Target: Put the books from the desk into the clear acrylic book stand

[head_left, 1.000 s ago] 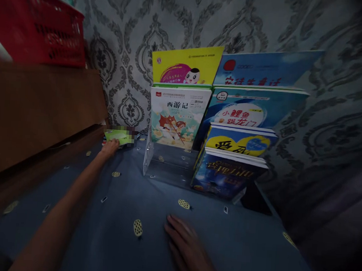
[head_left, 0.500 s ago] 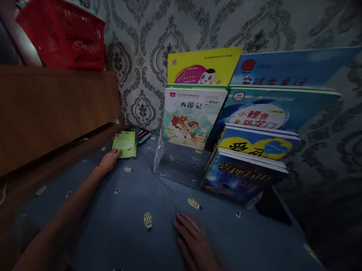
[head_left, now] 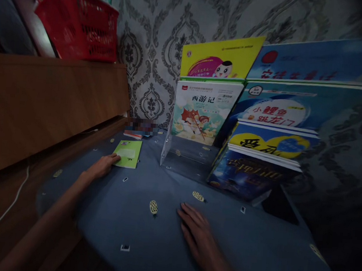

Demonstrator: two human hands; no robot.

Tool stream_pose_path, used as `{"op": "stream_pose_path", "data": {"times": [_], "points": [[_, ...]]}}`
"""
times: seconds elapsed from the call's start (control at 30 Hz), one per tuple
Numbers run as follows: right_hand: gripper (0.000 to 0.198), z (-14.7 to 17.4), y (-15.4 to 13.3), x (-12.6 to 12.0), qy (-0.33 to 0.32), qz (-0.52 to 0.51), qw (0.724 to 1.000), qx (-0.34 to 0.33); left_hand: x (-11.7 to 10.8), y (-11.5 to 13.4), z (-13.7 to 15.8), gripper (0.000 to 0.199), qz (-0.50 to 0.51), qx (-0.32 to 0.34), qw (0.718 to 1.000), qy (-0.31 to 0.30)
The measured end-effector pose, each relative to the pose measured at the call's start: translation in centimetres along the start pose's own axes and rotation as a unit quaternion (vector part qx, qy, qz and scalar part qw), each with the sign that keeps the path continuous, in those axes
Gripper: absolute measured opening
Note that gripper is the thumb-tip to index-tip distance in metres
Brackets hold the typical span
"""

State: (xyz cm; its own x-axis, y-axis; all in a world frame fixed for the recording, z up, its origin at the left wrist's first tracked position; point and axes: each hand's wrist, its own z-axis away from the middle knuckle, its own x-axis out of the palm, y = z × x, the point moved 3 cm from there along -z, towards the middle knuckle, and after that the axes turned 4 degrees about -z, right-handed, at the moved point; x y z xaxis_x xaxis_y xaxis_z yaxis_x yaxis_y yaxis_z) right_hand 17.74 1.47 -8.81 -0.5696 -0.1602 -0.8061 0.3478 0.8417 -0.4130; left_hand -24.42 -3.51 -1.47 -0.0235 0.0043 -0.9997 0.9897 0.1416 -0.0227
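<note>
My left hand (head_left: 105,165) reaches out to the far left of the table and grips the left edge of a thin light-green book (head_left: 129,154). Its fingers are closed on that edge, with the thumb side on top. Behind the green book lies a small pile of books (head_left: 141,128), partly blurred out. My right hand (head_left: 197,227) rests flat on the blue tablecloth (head_left: 167,242), fingers stretched and holding nothing. Beyond it stands a clear acrylic book rack (head_left: 185,158) with a white-covered book (head_left: 203,112) and a dark blue book (head_left: 246,173) propped in it.
More upright books fill the rack, including a yellow one (head_left: 222,56) and a teal one (head_left: 279,101). A red plastic basket (head_left: 83,25) sits on a wooden cabinet (head_left: 55,114) at left. Patterned wallpaper (head_left: 156,47) backs the table. A white cable (head_left: 12,202) runs along the floor.
My left hand has drawn the green book away from the pile, toward me. The pile behind it shows more now. My right hand stays on the cloth; the view has shifted slightly.
</note>
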Motion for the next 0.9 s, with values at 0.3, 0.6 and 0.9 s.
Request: {"op": "stream_pose_path", "data": {"times": [0.3,0.6,0.9], "points": [[0.038,0.0,-0.1,-0.2,0.001,-0.011,1.000,0.004,1.3,-0.5,2.4,0.058,0.047,0.041,0.997,-0.034],[0.038,0.5,-0.1,-0.7,0.021,0.012,1.000,0.001,2.4,-1.4,-6.2,0.056,0.026,-0.182,0.983,0.015],[0.042,2.5,2.9,-2.1,0.045,0.088,0.992,0.083,4.0,-1.0,-8.0,0.061,0.018,-0.186,0.982,-0.003]]}}
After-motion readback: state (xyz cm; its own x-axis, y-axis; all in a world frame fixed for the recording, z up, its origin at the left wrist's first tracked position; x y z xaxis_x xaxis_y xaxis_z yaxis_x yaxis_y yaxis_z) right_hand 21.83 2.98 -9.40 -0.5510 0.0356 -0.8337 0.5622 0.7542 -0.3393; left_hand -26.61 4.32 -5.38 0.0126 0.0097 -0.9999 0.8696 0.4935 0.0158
